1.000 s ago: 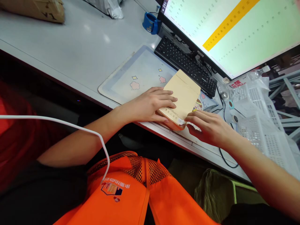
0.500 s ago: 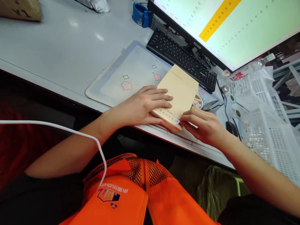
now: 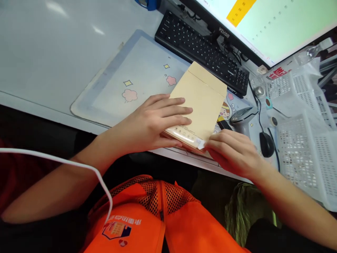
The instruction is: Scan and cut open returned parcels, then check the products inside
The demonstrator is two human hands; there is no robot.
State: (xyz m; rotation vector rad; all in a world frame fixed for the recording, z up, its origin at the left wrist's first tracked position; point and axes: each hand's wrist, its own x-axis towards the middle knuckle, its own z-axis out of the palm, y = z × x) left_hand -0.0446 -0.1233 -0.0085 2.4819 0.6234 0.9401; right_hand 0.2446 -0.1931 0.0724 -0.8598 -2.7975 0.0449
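The left hand (image 3: 155, 118) lies spread across the cream cardboard box (image 3: 202, 94) on the desk mat (image 3: 105, 92), thumb along its near edge. The right hand (image 3: 234, 150) pinches narrowly at the corner, on what looks like a pale sticker (image 3: 200, 143). A black keyboard (image 3: 201, 52) sits just beyond.

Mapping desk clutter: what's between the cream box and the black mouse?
Head view: a grey-and-white device, likely a handheld scanner, lies between the cream box and black mouse, with printed mat around it.
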